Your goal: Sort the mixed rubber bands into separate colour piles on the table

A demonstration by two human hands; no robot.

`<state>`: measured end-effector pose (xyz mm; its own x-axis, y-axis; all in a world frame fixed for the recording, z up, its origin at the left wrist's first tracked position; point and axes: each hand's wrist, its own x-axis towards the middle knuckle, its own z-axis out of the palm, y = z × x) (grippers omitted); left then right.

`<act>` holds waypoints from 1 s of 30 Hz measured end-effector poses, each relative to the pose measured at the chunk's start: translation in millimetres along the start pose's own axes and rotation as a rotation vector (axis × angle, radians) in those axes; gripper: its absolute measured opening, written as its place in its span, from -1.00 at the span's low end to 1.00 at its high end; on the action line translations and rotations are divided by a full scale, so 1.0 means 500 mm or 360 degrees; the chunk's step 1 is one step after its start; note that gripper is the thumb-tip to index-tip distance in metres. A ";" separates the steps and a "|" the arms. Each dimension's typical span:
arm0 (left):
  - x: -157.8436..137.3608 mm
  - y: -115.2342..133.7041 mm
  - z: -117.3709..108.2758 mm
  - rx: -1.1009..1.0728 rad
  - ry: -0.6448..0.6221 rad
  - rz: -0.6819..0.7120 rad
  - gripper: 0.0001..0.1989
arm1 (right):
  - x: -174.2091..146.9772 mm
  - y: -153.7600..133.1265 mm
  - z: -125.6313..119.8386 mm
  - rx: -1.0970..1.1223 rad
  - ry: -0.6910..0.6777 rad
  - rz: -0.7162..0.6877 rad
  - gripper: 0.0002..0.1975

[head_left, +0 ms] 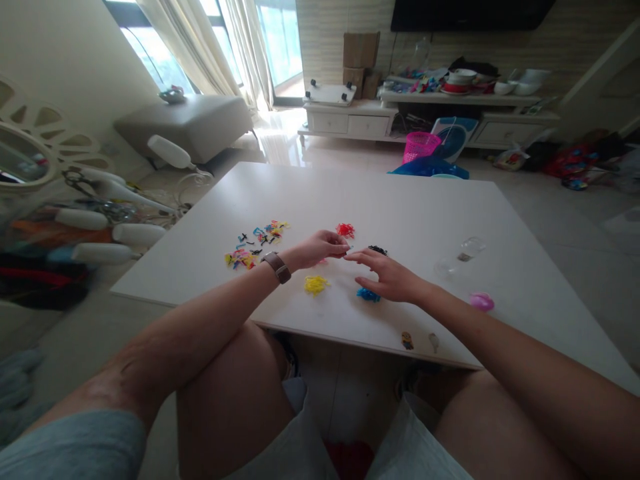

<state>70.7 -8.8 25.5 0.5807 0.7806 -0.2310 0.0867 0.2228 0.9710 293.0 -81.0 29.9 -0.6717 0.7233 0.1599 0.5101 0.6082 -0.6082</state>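
Over the middle of the white table (pixel 425 200), my left hand (pixel 323 249) has its fingertips pinched together. Something tiny shows at the tips, too small to make out. My right hand (pixel 387 275) is open, its fingers stretched toward the left fingertips and thumb apart. Under it lies a pile of small blue pieces (pixel 369 295), partly covered. Behind its fingers is a black pile (pixel 378 250). A red pile (pixel 345 230) sits beyond my left hand, and a yellow pile (pixel 316 285) lies nearer me. Mixed coloured pieces (pixel 241 259) are scattered left of my left wrist.
At the table's right are a clear plastic container (pixel 471 249) and a pink object (pixel 481 302). A minion figure (pixel 407 341) and a small pale item (pixel 433 343) lie by the front edge. A pink basket (pixel 420 147) stands on the floor beyond the table.
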 end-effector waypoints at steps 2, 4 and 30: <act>0.000 -0.001 0.008 -0.0018 -0.0023 -0.0014 -0.72 | 0.001 0.000 0.001 0.0010 0.0001 -0.0015 -0.50; -0.001 -0.004 0.009 -0.0053 -0.0046 -0.0022 -0.72 | 0.003 0.000 0.002 0.0010 0.0004 0.0002 -0.52; 0.002 -0.016 -0.009 -0.0201 0.0298 -0.0159 -0.65 | 0.002 0.079 -0.015 -0.0282 0.0371 0.0527 -0.76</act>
<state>67.1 -7.3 17.3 0.4129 0.8432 -0.3443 0.0277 0.3662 0.9301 316.5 -54.0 11.7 -0.3279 0.9306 0.1625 0.7754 0.3634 -0.5165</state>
